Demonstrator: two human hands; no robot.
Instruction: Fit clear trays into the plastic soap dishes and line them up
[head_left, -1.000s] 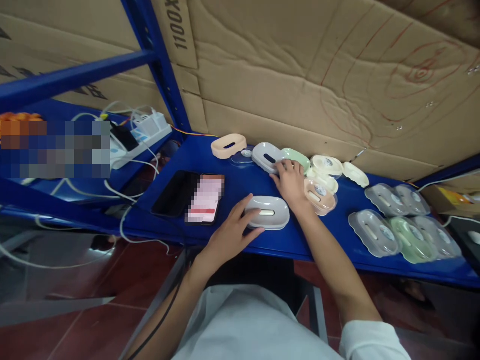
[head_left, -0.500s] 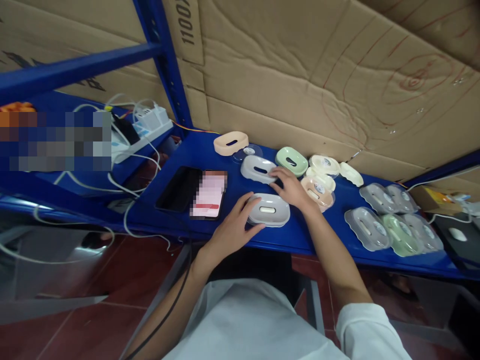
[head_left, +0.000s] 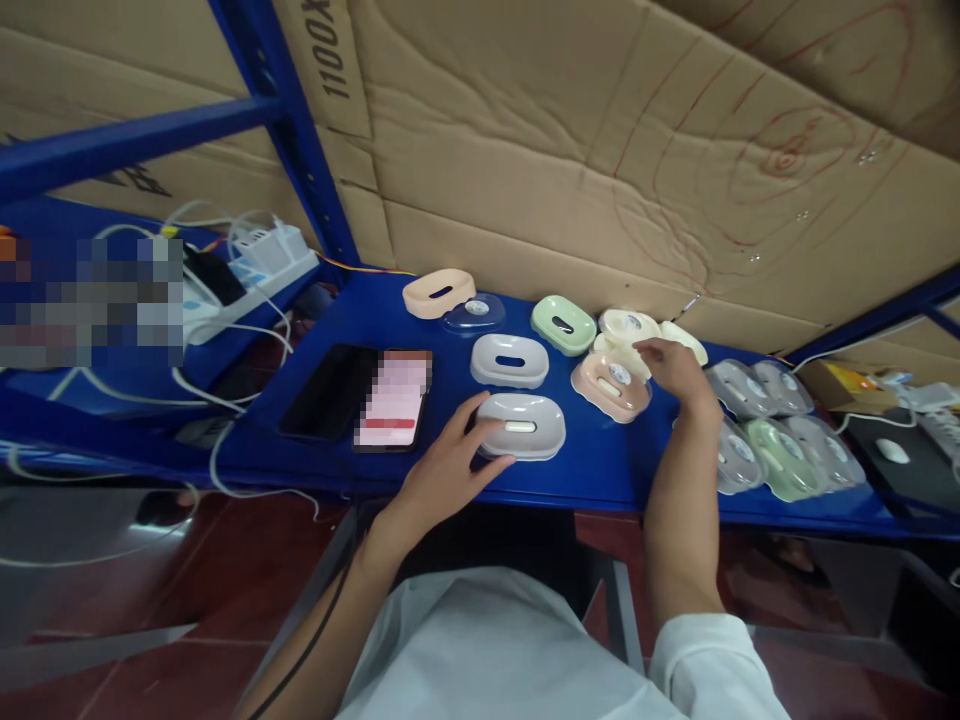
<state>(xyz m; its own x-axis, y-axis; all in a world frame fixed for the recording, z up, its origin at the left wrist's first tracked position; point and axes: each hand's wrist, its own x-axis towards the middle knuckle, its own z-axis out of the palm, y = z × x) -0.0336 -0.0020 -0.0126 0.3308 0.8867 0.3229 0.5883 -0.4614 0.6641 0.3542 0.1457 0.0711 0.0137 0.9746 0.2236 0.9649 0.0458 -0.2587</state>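
A grey soap dish (head_left: 551,428) with a white bar in its central slot lies near the table's front edge. My left hand (head_left: 454,455) grips its left end, thumb in front and fingers over the back rim. My right hand (head_left: 679,375) hovers over the cream soap dish pieces (head_left: 622,350), its fingers bent and slightly apart with nothing visible in them. Behind the first dish sits another grey dish (head_left: 484,372) with an open slot. A peach dish under a clear cover (head_left: 626,395) is close below my right fingers.
A green dish (head_left: 551,325), a peach dish (head_left: 420,297) and a clear cover (head_left: 476,320) lie at the back. Several covered dishes (head_left: 784,460) are grouped on the right. Two phones (head_left: 322,392) lie on the left of the blue table (head_left: 592,470), near white cables.
My right hand has left the rear grey dish and moved right to the cream pieces. My left hand stays at the front grey dish. The camera view has shifted slightly.
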